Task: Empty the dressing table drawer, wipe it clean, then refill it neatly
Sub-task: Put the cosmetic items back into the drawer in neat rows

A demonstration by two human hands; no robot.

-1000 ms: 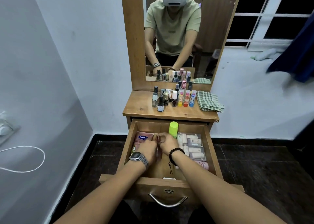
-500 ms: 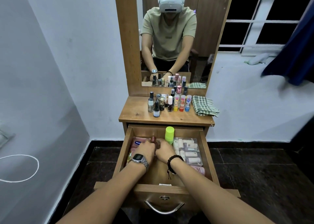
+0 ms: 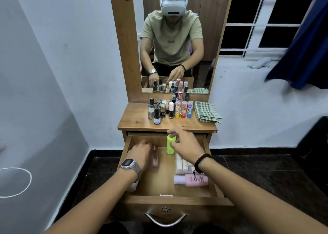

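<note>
Nearby — green bottle point(image 3: 170, 144) (upright), cloth point(image 3: 207, 112)

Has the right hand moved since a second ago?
Yes. The right hand has left the left hand and gone toward the drawer's back, now at the green bottle.

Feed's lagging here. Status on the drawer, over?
Left hand on a reddish bottle, grip unclear. Right hand open at green bottle. Drawer open, part full. Nothing blocking.
</note>
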